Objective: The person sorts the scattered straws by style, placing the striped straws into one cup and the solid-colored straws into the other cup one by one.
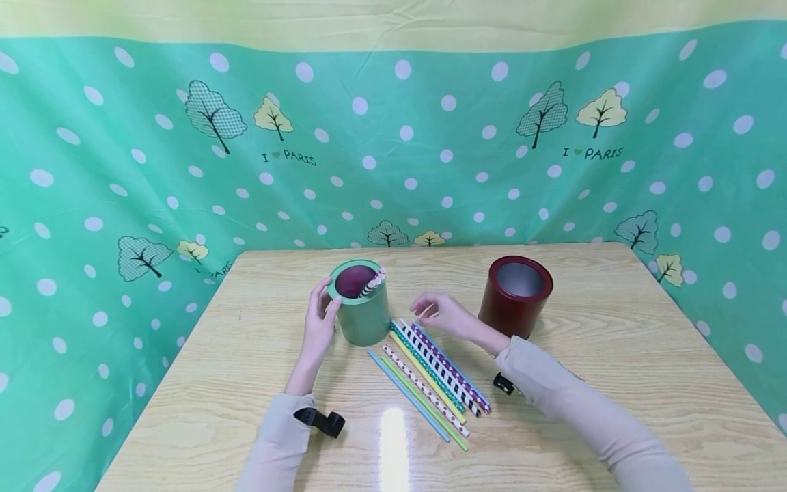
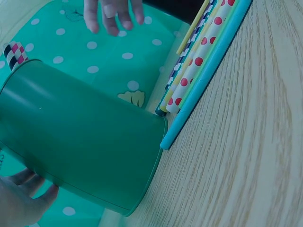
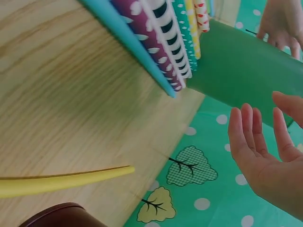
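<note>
A green can (image 1: 364, 321) stands upright with a few patterned paper straws (image 1: 374, 281) leaning inside its mouth. My left hand (image 1: 321, 317) holds it from the left, fingers and thumb curved against the wall near the rim; the left wrist view shows those fingertips at the can's side. To its right my right hand (image 1: 444, 313) hovers over the far ends of a row of straws (image 1: 430, 376), its fingers loosely bent and nothing between them. In the right wrist view this hand (image 3: 270, 161) overlaps the can, thumb apart from the fingers.
A dark red can (image 1: 515, 304) stands right of my right hand, its mouth facing up. By it, under my right forearm, a yellow straw (image 3: 71, 182) lies on the wooden table (image 1: 215, 383). A green dotted cloth (image 1: 393, 150) hangs behind the table.
</note>
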Tool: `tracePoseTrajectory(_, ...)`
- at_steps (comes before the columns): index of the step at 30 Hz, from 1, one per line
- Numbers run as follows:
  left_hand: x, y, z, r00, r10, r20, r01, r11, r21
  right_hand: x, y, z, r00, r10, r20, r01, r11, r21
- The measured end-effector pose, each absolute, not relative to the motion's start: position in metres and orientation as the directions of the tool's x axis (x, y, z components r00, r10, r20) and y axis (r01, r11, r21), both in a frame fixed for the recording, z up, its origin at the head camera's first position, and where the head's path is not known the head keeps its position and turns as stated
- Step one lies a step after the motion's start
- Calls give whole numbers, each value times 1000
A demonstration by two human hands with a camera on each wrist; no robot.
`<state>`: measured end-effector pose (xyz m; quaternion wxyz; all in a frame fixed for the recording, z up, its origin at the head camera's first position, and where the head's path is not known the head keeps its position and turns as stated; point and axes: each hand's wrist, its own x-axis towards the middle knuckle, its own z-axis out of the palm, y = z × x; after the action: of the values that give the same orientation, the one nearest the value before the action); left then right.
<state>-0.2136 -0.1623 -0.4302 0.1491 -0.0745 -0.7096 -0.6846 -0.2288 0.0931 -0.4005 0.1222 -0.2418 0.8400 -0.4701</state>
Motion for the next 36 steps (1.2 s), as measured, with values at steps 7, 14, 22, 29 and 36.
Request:
tracePoseTrajectory(7,-214,-163,-431,-948,-102,302,299,47,953,-228,95,-414,-832,-554,-3,-304,462,-833)
tracePoseTrajectory(14,-214,-163,-430,-949,-100,300,297,42,954,-227,96,-424,-808,-588,-44,-318,496,-808)
tracePoseTrajectory(22,-215,-163,-432,-945,-95,313,310,47,949,-226,100,-430,-790,-610,-57,-337,511,-791)
tracePoseTrajectory(29,-214,-163,-429,-952,-95,291,288,48,957,-226,102,-433,-780,-621,-75,-350,533,-770)
tracePoseTrajectory(36,-215,-163,-428,-957,-95,273,270,43,962,-227,103,-436,-788,-608,-95,-342,561,-753)
